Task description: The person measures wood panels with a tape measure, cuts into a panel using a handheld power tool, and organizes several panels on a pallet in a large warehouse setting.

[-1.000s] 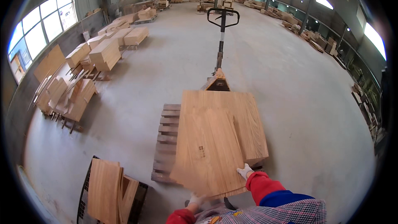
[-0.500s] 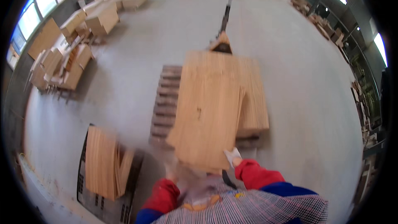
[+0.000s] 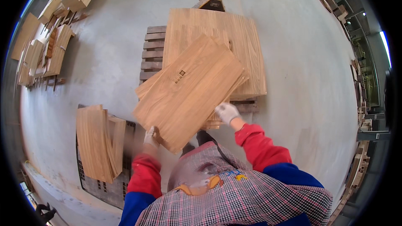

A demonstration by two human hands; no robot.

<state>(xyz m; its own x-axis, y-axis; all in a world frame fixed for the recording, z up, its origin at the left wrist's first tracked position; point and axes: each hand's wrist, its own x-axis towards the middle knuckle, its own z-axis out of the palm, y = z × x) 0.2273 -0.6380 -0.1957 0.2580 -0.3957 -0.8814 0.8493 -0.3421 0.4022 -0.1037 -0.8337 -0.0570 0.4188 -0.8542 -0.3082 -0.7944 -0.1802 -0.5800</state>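
Note:
A wooden panel (image 3: 197, 83) with a small dark printed mark lies turned at a slant on top of other panels, its near corner reaching toward my apron. My left hand (image 3: 151, 137), in a pale glove, grips its near left edge with the thumb on top. At the panel's right edge is my gloved right hand (image 3: 227, 113), its fingers curled against the edge and slightly blurred. Under the slanted panel, more loose panels stick out at both sides. They rest on a wider stack of wooden panels (image 3: 249, 58) on a slatted wooden pallet (image 3: 153, 54).
Beyond the stack stands a pallet jack (image 3: 212, 2). At my lower left, more wooden panels (image 3: 94, 142) lie fanned on a dark pallet (image 3: 102, 190). Stacked boards (image 3: 58, 52) line the far left, and further timber (image 3: 358, 163) runs along the right wall.
The top panel has turned from nearly straight to a slant, its far end swinging right. My left hand has moved to its left corner; my right hand has risen along its right edge. The view tilted down.

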